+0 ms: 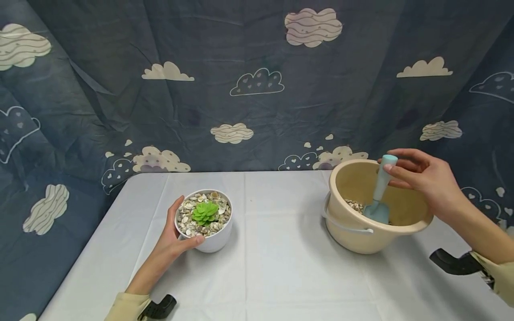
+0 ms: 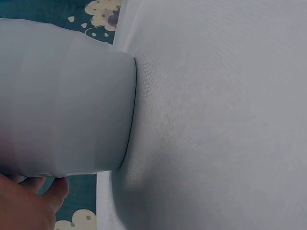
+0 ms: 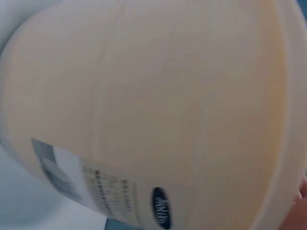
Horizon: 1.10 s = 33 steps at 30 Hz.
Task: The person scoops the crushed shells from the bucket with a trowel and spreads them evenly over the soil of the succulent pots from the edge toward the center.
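Observation:
A white flowerpot (image 1: 217, 240) stands on the table, filled with pale shell-like chips (image 1: 188, 223) around a small green succulent (image 1: 205, 212). My left hand (image 1: 172, 243) holds the pot from its left side, thumb at the near rim. The left wrist view shows the pot's smooth wall (image 2: 72, 100) close up. Over a beige bucket (image 1: 357, 236), my right hand (image 1: 431, 180) pinches the upright handle of a small blue trowel (image 1: 381, 185). The trowel's blade points down inside the bucket, beside some chips (image 1: 355, 206). Part of the bucket's floor is hidden by its near wall.
The table (image 1: 281, 263) wears a white cloth with fold lines. Behind it hangs a dark blue curtain (image 1: 257, 44) with cloud prints. A pale carrying handle (image 1: 347, 227) hangs down the bucket's outside. In the right wrist view, a label (image 3: 110, 187) shows on the bucket's wall.

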{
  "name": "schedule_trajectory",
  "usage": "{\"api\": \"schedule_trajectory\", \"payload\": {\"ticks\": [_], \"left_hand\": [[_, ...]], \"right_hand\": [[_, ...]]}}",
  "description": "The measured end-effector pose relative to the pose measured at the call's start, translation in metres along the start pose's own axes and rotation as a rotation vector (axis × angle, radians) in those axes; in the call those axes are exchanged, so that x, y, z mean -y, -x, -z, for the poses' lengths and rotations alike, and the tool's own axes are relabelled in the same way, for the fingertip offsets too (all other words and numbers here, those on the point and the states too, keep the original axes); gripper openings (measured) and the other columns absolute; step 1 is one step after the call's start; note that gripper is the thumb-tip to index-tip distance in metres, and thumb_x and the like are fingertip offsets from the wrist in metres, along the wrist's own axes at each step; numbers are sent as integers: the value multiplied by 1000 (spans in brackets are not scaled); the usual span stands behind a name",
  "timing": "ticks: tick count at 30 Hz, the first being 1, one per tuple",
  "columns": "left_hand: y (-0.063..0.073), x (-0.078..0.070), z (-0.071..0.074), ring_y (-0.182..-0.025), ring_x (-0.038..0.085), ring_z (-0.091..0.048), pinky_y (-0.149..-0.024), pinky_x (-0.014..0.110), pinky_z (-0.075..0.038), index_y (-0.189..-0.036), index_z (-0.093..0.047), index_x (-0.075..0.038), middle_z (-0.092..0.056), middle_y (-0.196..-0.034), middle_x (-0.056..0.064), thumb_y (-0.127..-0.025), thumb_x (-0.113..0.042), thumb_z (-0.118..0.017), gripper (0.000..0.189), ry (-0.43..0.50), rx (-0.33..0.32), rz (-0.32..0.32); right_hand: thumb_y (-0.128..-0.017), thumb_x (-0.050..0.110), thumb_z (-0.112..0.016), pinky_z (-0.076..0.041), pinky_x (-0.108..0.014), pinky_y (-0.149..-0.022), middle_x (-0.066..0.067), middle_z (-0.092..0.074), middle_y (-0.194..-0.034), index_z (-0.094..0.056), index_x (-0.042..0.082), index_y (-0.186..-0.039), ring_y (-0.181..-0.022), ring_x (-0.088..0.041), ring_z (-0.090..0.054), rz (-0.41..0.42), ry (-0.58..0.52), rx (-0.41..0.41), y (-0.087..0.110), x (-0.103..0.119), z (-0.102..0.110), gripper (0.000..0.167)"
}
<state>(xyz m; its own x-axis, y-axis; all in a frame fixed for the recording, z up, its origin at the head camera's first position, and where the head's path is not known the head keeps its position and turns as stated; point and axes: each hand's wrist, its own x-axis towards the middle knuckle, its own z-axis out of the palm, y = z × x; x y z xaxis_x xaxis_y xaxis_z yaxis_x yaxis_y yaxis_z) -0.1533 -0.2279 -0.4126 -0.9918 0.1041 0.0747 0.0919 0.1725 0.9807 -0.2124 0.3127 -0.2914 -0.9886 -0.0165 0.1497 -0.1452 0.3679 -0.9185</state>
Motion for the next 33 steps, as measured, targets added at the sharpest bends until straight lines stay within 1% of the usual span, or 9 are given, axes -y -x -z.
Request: {"api": "schedule_trajectory", "payload": {"ticks": [2, 4, 14, 17, 20, 25, 28, 30, 33], "left_hand": [[0, 0, 0, -144, 36, -18, -112, 61, -14, -158, -7, -28, -13, -159, 16, -80, -12, -77, 106, 0, 0, 0], [0, 1, 0, -144, 35, -18, -112, 61, -14, -157, -7, -28, -13, -159, 16, -80, -13, -77, 106, 0, 0, 0], [1, 1, 0, -144, 35, -18, -112, 63, -12, -157, -7, -27, -14, -159, 15, -80, -13, -77, 106, 0, 1, -8], [1, 1, 0, -144, 35, -18, -112, 62, -12, -157, -8, -29, -14, -159, 15, -80, -13, -78, 106, 1, 2, -8], [1, 1, 0, -144, 35, -19, -111, 62, -12, -157, -8, -29, -15, -159, 15, -79, -13, -78, 106, -5, -1, -9], [0, 1, 0, -144, 35, -17, -112, 61, -13, -158, -6, -24, -13, -160, 15, -79, -12, -78, 107, -2, -3, -6], [0, 1, 0, -145, 35, -16, -112, 61, -14, -158, -6, -25, -12, -160, 15, -80, -12, -77, 107, -1, -2, -3], [0, 2, 0, -145, 35, -16, -112, 61, -14, -158, -6, -27, -11, -160, 15, -80, -12, -77, 106, -2, -3, -2], [0, 2, 1, -145, 35, -16, -112, 61, -14, -157, -7, -29, -11, -160, 15, -80, -12, -77, 106, -3, -5, -2]], "right_hand": [[-93, 22, -70, -57, -28, -72, 19, -69, -102, -55, 12, -132, -90, -1, -68, -14, 83, 13, 0, -4, -2, 44], [-92, 25, -71, -58, -28, -71, 20, -68, -101, -55, 11, -133, -90, 0, -67, -26, 122, 20, -1, -7, -2, 46], [-93, 29, -69, -59, -33, -71, 19, -67, -102, -53, 9, -133, -91, -1, -66, -16, 180, 64, -16, -18, 2, 48], [-94, 29, -69, -59, -35, -70, 15, -68, -100, -54, 8, -132, -89, -4, -67, 8, 227, 92, -23, -21, 4, 46], [-93, 30, -69, -59, -34, -70, 6, -70, -100, -58, 8, -128, -87, -7, -67, 44, 295, 112, -32, -23, 4, 43], [-90, 39, -71, -54, -20, -68, -8, -69, -105, -66, 9, -122, -85, -10, -65, 98, 488, 97, -43, -24, 2, 44], [-90, 42, -71, -50, -25, -71, -10, -66, -108, -69, 10, -121, -90, -18, -58, 124, 581, 92, -47, -25, 1, 44], [-90, 41, -71, -47, -32, -74, -11, -64, -111, -69, 11, -121, -93, -23, -53, 140, 602, 103, -50, -25, 2, 42], [-92, 37, -70, -46, -31, -76, -10, -62, -117, -69, 13, -122, -96, -22, -52, 144, 598, 143, -56, -28, 4, 39]]}}
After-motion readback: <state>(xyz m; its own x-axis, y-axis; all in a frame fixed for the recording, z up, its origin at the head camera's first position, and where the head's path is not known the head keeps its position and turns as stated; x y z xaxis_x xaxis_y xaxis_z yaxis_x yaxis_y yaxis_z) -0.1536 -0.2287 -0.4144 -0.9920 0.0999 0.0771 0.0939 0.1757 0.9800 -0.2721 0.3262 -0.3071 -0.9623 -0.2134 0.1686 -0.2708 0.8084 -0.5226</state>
